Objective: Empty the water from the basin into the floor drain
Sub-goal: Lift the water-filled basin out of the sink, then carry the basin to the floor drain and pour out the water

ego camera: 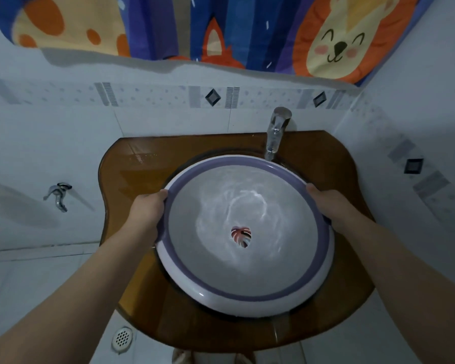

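Both hands hold a round, water-filled basin over a wooden counter.

The basin (244, 237) is shallow and round, white plastic with a purple band inside its rim, and holds clear, rippling water through which a small leaf-like mark shows at the bottom. The left hand (149, 208) is closed on the rim's left edge, the right hand (326, 200) closed on its right edge, so the basin sits between them. It lies over the middle of the glossy, curved brown counter (132, 179), its far rim just below a chrome tap (275, 135) at the counter's back edge. The round, perforated floor drain (122, 337) lies on white tiles beside the counter's near-left corner.
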A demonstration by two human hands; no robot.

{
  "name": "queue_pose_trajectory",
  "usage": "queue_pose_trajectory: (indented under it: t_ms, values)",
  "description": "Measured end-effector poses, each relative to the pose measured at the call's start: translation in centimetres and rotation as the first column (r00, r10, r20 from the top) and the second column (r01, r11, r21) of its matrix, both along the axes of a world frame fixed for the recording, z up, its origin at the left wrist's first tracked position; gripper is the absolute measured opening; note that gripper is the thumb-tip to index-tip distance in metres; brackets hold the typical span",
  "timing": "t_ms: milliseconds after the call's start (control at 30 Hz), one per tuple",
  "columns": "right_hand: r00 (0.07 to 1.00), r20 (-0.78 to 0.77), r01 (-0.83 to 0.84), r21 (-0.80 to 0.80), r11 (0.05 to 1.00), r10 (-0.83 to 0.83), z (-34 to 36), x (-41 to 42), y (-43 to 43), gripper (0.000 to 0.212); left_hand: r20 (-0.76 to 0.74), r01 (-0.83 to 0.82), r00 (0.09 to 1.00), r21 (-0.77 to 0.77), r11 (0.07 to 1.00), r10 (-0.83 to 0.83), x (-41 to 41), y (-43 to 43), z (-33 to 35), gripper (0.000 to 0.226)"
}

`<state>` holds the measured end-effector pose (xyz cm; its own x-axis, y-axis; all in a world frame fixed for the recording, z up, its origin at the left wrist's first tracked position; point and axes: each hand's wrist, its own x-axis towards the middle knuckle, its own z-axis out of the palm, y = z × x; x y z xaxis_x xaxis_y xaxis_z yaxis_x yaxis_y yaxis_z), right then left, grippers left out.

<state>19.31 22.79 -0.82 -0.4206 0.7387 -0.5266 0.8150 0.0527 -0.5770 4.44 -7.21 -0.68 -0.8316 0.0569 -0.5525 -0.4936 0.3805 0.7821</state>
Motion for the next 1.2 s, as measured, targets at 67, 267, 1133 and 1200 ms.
queue_pose_trajectory:
  t_ms: [67, 267, 1133, 1200]
  values:
    - [1.0, -0.013, 0.002, 0.003, 1.0, -0.002, 0.5, 0.0, -0.7, 0.069, -0.015, -0.008, 1.0, -0.009, 1.0, 0.007, 0.0, -0.6, 0.5, 0.03]
    - [0.999, -0.034, 0.007, 0.056, 0.998, -0.005, 2.2, 0.0, -2.8, 0.071, -0.035, -0.013, 0.999, -0.016, 1.0, 0.012, -0.1, -2.7, 1.3, 0.032]
    - [0.787, -0.289, -0.564, 0.025, 0.826, 0.546, 6.5, -16.7, -22.1, 0.069, -0.191, -0.624, 0.773, -0.06, 0.779, 0.604, 1.8, -26.0, 4.7, 0.031]
    - [0.765, -0.298, -0.594, 0.016, 0.804, 0.571, 6.2, -17.9, -24.1, 0.064, -0.216, -0.647, 0.754, -0.083, 0.758, 0.62, 1.9, -27.9, 4.4, 0.038]
